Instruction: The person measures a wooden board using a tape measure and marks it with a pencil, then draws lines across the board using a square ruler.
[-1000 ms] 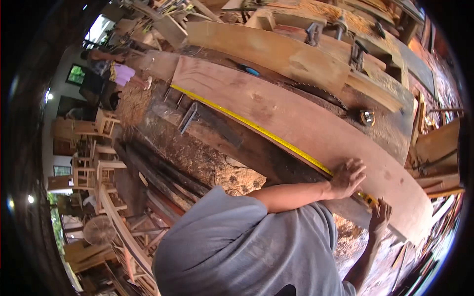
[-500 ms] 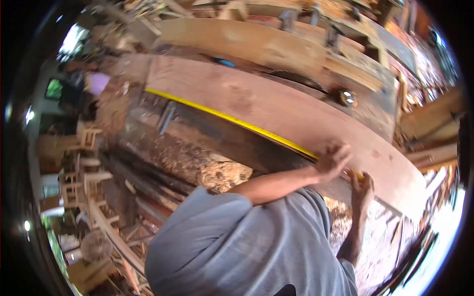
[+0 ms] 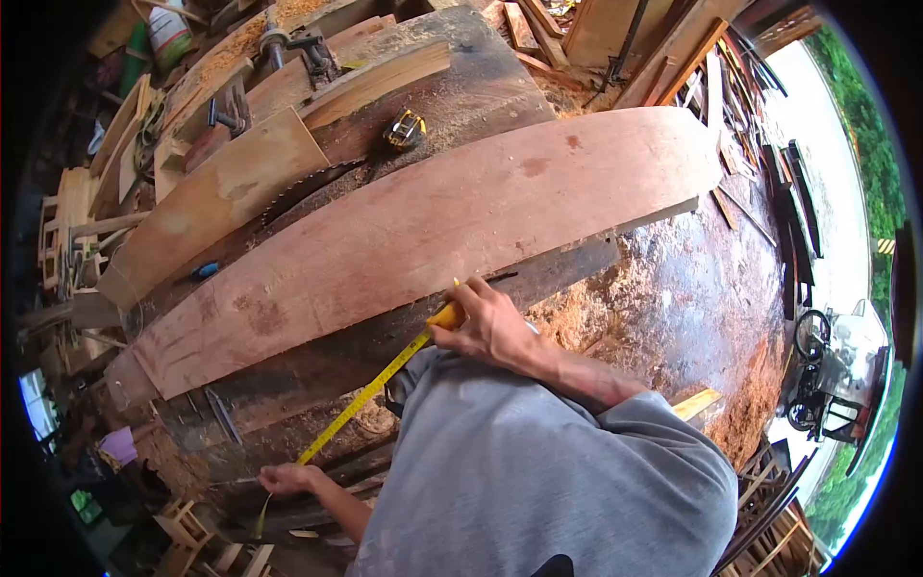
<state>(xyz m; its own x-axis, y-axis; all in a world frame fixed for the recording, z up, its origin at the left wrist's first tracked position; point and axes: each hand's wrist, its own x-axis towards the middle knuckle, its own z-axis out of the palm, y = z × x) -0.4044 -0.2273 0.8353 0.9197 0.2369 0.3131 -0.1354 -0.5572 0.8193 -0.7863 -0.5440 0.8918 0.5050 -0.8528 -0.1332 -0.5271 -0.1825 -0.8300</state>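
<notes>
A long reddish wooden board [image 3: 433, 226] with curved edges lies across the bench in front of me. My right hand [image 3: 486, 325] is closed around a yellow tape measure [image 3: 445, 315] at the board's near edge. Its yellow blade [image 3: 370, 388] runs down and left, off the board, to my left hand [image 3: 288, 479]. The fingers of that hand pinch the blade near its end, and a short piece hangs below them. Just past my right hand, a thin dark stick [image 3: 502, 276] rests by the board's edge.
A toothed saw blade [image 3: 306, 192] shows behind the board, beside a paler curved board [image 3: 216, 197]. A black and yellow object [image 3: 405, 129] sits on the bench, with clamps [image 3: 312, 60] farther back. Sawdust [image 3: 577, 322] covers the floor; a motorcycle [image 3: 817, 375] stands at right.
The view has swung to the right. The tape lay along the board's near edge; now it slants away from the board. My left hand has moved away from my right, down and left.
</notes>
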